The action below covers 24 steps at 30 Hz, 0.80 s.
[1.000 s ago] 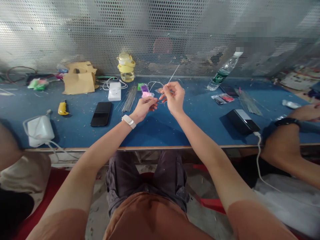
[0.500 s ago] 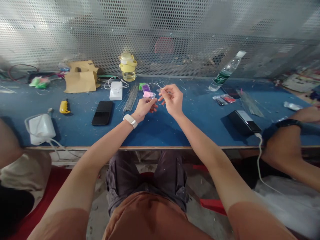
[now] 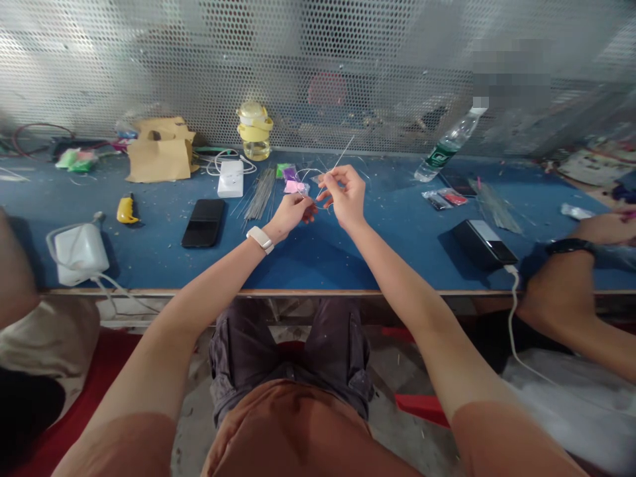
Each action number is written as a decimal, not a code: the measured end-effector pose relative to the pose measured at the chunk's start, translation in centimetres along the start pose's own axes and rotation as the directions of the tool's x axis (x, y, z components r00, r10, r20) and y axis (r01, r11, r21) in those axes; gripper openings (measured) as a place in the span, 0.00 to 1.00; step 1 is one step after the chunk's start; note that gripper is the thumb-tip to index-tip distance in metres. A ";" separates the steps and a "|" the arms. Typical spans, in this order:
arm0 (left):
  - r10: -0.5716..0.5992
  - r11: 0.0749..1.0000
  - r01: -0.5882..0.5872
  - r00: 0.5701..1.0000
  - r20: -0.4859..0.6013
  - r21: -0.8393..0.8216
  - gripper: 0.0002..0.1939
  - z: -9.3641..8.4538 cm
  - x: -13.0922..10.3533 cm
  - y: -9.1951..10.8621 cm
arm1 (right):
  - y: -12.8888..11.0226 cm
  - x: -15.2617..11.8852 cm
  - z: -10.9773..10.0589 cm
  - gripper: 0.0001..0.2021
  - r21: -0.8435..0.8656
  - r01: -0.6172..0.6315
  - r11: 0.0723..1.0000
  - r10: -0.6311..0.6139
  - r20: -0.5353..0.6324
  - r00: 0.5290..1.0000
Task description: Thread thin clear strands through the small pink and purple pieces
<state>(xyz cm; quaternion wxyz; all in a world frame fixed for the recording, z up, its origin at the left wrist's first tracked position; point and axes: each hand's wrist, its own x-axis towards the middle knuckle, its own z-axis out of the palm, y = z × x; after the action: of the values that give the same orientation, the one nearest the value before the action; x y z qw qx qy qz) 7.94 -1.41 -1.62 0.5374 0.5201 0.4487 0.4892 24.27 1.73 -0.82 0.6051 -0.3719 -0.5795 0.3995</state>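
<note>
My left hand (image 3: pixel 292 216), with a white band on its wrist, pinches part of a thin curved wire (image 3: pixel 311 170) over the blue table. Close beside it on the right, my right hand (image 3: pixel 344 194) is closed on a thin straight wire (image 3: pixel 344 151) that sticks up past its fingertips. The curved wire arches between the two hands. Just behind my left hand lie small bags in pink (image 3: pixel 296 187), purple (image 3: pixel 290 173) and green (image 3: pixel 281 168). A bundle of thin grey wires (image 3: pixel 261 194) lies to the left. How the wires meet between my fingertips is too small to tell.
A black phone (image 3: pixel 203 223), a white power adapter (image 3: pixel 231 179) and a yellow-handled tool (image 3: pixel 128 210) lie to the left. A yellow-lidded cup (image 3: pixel 255 131) stands behind. To the right are a water bottle (image 3: pixel 450 146), a black box-like device (image 3: pixel 484 244) and a co-worker's arm (image 3: pixel 566 291).
The straight wire in my right hand now points up and to the right past the fingers. My hands have stayed nearly in place.
</note>
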 end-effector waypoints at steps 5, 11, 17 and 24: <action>0.035 0.998 -0.037 0.998 0.053 0.040 0.23 0.1 -0.4 0.5 | 0.1 0.6 -0.3 0.32 0.035 -0.041 0.999 0.042 -0.041 0.998; 0.055 0.998 -0.057 0.997 0.045 0.030 0.25 0.2 -0.7 0.8 | 0.5 0.7 -0.2 0.30 0.073 -0.044 0.996 0.047 -0.038 0.998; 0.141 0.988 -0.145 0.988 0.069 0.060 0.27 0.2 -0.6 0.9 | 1.0 1.1 -0.3 0.25 0.075 -0.144 0.987 0.150 -0.076 0.986; 0.282 0.928 -0.274 0.959 0.004 0.253 0.27 -0.3 -0.4 -0.2 | 2.1 2.2 -0.9 0.20 0.159 -0.244 0.957 0.261 -0.097 0.961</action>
<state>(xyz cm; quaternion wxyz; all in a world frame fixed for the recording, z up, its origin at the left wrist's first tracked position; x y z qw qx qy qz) 7.57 -1.79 -1.81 0.3851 0.6342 0.4376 0.5080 25.05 4.59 -1.91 0.6074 -0.4204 -0.4603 0.4923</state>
